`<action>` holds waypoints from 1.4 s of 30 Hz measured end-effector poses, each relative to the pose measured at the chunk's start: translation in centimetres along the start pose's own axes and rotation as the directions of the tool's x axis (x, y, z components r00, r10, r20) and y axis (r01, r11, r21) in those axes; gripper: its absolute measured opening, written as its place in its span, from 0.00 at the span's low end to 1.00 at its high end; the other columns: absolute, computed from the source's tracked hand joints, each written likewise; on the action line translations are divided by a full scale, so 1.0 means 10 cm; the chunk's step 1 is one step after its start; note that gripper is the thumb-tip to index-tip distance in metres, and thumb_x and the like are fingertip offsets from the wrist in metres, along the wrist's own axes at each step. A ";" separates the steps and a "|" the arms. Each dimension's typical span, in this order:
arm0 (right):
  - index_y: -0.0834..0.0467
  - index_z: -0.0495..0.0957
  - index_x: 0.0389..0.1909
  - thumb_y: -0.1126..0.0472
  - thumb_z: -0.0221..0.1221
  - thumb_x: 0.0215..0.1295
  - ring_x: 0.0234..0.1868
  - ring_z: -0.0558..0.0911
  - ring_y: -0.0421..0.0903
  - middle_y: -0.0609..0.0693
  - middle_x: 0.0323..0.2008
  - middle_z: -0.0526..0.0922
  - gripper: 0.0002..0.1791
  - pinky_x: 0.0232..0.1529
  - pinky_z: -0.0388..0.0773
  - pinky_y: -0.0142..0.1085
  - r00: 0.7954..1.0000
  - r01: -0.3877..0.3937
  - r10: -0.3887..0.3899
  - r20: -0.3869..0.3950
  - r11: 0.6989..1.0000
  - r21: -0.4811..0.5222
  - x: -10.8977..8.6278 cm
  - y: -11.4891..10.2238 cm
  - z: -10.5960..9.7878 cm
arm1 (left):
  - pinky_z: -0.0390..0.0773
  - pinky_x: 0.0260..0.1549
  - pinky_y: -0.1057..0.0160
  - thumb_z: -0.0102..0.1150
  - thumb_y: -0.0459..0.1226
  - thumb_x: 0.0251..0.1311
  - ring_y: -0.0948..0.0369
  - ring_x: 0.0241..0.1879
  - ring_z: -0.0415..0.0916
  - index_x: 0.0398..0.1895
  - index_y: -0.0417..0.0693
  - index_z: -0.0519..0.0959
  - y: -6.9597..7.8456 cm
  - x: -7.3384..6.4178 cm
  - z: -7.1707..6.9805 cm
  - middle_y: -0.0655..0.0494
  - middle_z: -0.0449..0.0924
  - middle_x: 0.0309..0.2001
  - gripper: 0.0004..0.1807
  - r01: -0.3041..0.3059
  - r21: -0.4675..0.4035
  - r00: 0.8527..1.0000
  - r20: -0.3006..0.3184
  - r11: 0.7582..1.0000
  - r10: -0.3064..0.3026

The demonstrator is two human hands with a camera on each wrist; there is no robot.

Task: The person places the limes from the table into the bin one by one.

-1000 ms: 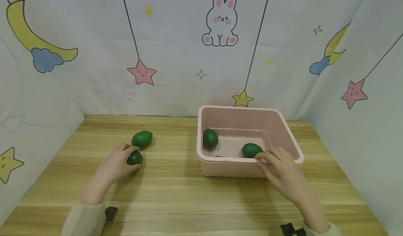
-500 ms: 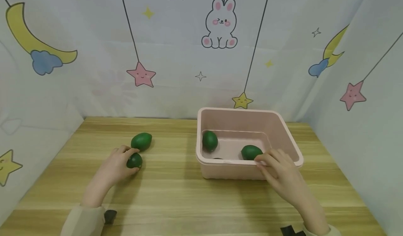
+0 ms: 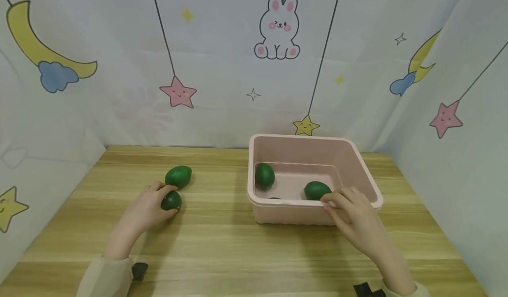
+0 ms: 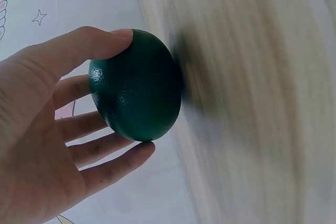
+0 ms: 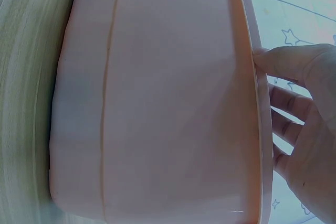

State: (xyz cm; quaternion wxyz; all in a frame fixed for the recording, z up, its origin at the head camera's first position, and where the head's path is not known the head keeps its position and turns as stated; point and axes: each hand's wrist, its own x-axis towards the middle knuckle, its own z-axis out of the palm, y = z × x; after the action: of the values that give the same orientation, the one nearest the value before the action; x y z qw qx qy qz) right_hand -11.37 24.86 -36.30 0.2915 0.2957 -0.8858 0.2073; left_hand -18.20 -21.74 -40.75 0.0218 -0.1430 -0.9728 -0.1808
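My left hand (image 3: 148, 206) grips a dark green, glossy lemon-shaped fruit (image 3: 171, 200) between thumb and fingers. In the left wrist view the thumb lies over one side of this fruit (image 4: 139, 90), close against the table; whether it touches the wood I cannot tell. Just behind it lies a second green fruit (image 3: 178, 176). On the right, my right hand (image 3: 355, 217) pinches the front rim of a pink plastic bin (image 3: 291, 213), thumb outside and fingers over the edge. Inside the bin are a green fruit (image 3: 264, 176) at the left, another (image 3: 316, 191) near the front, and a sliver of a third, mostly hidden by the front wall.
The wooden table (image 3: 222, 253) spreads under everything, with bare wood between the left hand and the bin. A white cloth (image 3: 222, 59) printed with stars, moons and a rabbit hangs behind the table and along both sides.
The left hand's fingertips and the fruit they hold have shifted very slightly to the right. The right hand and the bin stay where they were.
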 end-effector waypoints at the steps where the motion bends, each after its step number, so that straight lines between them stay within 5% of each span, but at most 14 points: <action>1: 0.54 0.81 0.38 0.69 0.67 0.50 0.37 0.69 0.37 0.40 0.34 0.77 0.14 0.40 0.61 0.28 1.000 0.007 -0.007 -0.004 1.000 0.001 0.00 0.00 0.00 | 0.77 0.43 0.38 0.70 0.40 0.50 0.39 0.51 0.72 0.57 0.40 0.76 0.00 0.00 0.00 0.35 0.73 0.53 0.30 -0.003 0.000 1.000 -0.002 1.000 0.003; 23: 0.54 0.81 0.38 0.68 0.67 0.50 0.38 0.69 0.38 0.40 0.34 0.78 0.13 0.41 0.62 0.28 1.000 -0.005 0.005 0.003 1.000 0.013 -0.01 0.02 0.02 | 0.78 0.44 0.38 0.69 0.41 0.51 0.39 0.55 0.70 0.61 0.44 0.73 0.22 0.08 -0.12 0.37 0.70 0.56 0.32 -0.071 -0.019 0.995 -0.069 0.997 0.070; 42: 0.53 0.81 0.39 0.69 0.67 0.51 0.37 0.68 0.37 0.39 0.34 0.77 0.14 0.40 0.61 0.28 1.000 -0.026 0.025 0.017 1.000 0.008 0.00 0.00 0.00 | 0.80 0.44 0.45 0.69 0.39 0.51 0.41 0.55 0.71 0.62 0.43 0.73 0.51 0.22 -0.25 0.39 0.71 0.58 0.32 -0.161 -0.010 0.972 -0.173 0.987 0.157</action>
State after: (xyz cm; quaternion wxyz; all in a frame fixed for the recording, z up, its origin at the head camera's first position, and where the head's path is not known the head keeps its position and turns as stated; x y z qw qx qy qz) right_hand -11.39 24.85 -36.32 0.2803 0.2873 -0.8910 0.2123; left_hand -18.84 -17.47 -36.49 0.1179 -0.2046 -0.9505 -0.2019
